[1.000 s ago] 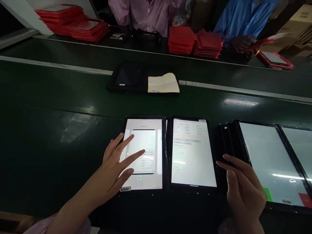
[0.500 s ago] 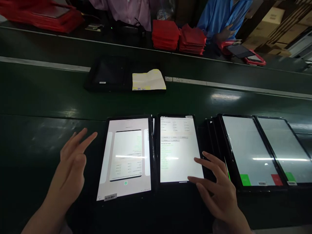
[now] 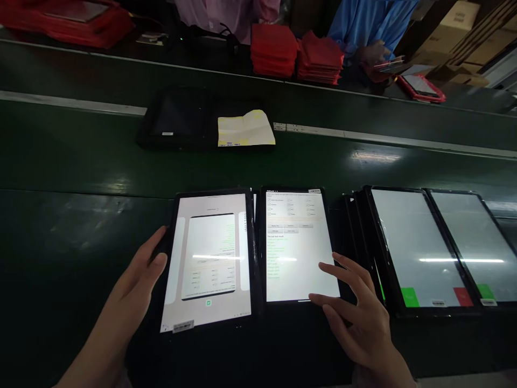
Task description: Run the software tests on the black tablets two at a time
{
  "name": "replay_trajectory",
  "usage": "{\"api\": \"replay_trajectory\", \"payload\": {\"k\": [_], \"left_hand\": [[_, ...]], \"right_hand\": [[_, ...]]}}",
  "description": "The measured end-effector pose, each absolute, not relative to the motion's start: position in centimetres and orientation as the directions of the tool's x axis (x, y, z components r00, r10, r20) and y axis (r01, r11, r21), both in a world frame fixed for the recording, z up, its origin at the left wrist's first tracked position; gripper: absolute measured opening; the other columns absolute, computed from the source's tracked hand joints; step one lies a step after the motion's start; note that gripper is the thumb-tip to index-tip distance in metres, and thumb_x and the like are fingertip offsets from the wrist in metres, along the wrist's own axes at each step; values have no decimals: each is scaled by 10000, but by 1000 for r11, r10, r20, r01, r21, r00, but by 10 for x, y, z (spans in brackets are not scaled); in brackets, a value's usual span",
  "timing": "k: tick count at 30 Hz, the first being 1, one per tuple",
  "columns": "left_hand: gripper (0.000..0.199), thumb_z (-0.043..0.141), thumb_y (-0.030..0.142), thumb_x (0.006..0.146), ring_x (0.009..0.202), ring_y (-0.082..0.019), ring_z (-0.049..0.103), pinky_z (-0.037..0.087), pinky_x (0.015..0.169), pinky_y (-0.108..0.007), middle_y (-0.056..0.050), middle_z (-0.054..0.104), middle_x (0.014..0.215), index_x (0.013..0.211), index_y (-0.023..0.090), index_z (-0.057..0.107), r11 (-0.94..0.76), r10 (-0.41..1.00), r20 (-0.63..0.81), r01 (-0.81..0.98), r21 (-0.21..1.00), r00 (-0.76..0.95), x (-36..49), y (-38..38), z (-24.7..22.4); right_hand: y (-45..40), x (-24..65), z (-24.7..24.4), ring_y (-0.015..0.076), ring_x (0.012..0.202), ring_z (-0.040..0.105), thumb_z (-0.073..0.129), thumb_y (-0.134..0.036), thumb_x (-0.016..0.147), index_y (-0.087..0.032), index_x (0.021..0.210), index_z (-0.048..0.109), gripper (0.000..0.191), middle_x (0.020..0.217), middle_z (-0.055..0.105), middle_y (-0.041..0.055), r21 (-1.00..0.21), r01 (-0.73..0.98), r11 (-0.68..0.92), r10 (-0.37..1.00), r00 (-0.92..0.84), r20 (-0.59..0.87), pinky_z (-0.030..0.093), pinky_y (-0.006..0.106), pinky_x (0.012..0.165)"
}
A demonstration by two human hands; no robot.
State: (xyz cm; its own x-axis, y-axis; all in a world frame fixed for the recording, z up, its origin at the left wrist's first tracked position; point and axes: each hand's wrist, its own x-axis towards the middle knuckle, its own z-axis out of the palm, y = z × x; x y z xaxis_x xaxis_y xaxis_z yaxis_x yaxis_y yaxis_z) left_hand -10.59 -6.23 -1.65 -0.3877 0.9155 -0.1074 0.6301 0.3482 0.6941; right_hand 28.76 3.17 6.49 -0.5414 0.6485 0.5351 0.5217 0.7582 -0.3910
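Note:
My left hand (image 3: 137, 285) is at the left edge of a lit tablet (image 3: 212, 253), thumb and fingers apart. Its fingertips reach that edge; whether they press on it I cannot tell. The tablet shows a shrunken, upside-down app page and carries a barcode label at its near left corner. Beside it lies a second tablet (image 3: 297, 248), with checkboxes, grey buttons and lines of green text. Over its lower right corner my right hand (image 3: 359, 307) is spread open, one fingertip at the bottom edge of the screen.
To the right, tablets (image 3: 420, 242) with white screens and green and red corner squares lie overlapping. A dark device (image 3: 177, 116) and a creased paper (image 3: 246, 129) lie farther back. Red pouches (image 3: 274, 51) are stacked across the bench, near a person in blue (image 3: 369, 27).
My left hand has moved right, up to the left tablet's edge, from a raised pose beside it. My right hand has barely shifted. Across the bench, the person in blue has moved a tablet.

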Motion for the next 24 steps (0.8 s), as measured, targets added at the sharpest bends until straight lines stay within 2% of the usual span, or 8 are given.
{"api": "replay_trajectory", "payload": {"k": [3, 6, 8, 11, 15, 17, 20, 24], "left_hand": [[789, 596, 566, 1006, 1438, -448, 566, 644, 1001, -603, -54, 457, 1712, 1687, 501, 204, 410, 875, -130, 571, 711, -466, -81, -43, 6], [1035, 632, 701, 912, 1550, -548, 358, 525, 1055, -765, -191, 256, 1783, 1730, 329, 120, 510, 816, -149, 575, 640, -558, -53, -25, 29], [1151, 652, 750, 854, 1583, -567, 263, 436, 1100, -807, -225, 169, 1797, 1733, 253, 99, 554, 795, -211, 539, 634, -569, -43, -18, 39], [1219, 698, 712, 822, 1621, -512, 205, 315, 1197, -768, -211, 145, 1807, 1732, 213, 59, 533, 788, -234, 442, 721, -569, -50, -16, 40], [1333, 826, 677, 686, 1640, -432, 218, 215, 1277, -668, -164, 256, 1789, 1730, 232, 125, 552, 732, -288, 291, 781, -617, -77, -20, 23], [1365, 864, 674, 635, 1639, -421, 231, 210, 1283, -654, -138, 281, 1784, 1728, 262, 157, 582, 703, -332, 241, 776, -628, -84, -22, 17], [1333, 863, 691, 641, 1647, -407, 214, 214, 1286, -641, -89, 263, 1795, 1724, 297, 193, 616, 691, -373, 234, 752, -619, -86, -24, 17], [1305, 861, 674, 657, 1667, -390, 136, 288, 1272, -604, -46, 189, 1818, 1723, 294, 211, 634, 669, -407, 192, 749, -622, -80, -20, 21]], "right_hand": [[32, 286, 65, 303, 1328, 635, 598, -83, 941, -240, 916, 806, 263, 1254, 730, 99, -383, 522, 763, 643, -550, 533, 668, 445, 903], [32, 287, 65, 300, 1330, 630, 587, -86, 949, -236, 918, 799, 261, 1250, 727, 103, -365, 524, 769, 634, -554, 540, 671, 441, 906], [31, 288, 66, 299, 1340, 621, 583, -90, 956, -235, 922, 797, 261, 1247, 720, 107, -364, 526, 769, 633, -550, 544, 672, 442, 918], [30, 291, 66, 307, 1341, 619, 586, -95, 959, -240, 924, 801, 262, 1244, 718, 109, -364, 537, 761, 642, -542, 542, 679, 458, 918], [30, 291, 65, 320, 1310, 644, 600, -93, 952, -240, 908, 807, 257, 1234, 729, 111, -362, 548, 754, 650, -541, 534, 696, 461, 873], [30, 289, 64, 317, 1315, 640, 605, -90, 950, -239, 909, 810, 257, 1231, 726, 113, -361, 547, 755, 649, -548, 528, 696, 459, 875], [29, 287, 64, 319, 1354, 607, 600, -95, 955, -245, 922, 815, 264, 1232, 718, 117, -356, 545, 759, 646, -567, 511, 687, 473, 902], [26, 286, 67, 310, 1441, 529, 577, -105, 969, -259, 914, 813, 287, 1262, 699, 113, -368, 525, 768, 640, -594, 488, 662, 490, 978]]}}
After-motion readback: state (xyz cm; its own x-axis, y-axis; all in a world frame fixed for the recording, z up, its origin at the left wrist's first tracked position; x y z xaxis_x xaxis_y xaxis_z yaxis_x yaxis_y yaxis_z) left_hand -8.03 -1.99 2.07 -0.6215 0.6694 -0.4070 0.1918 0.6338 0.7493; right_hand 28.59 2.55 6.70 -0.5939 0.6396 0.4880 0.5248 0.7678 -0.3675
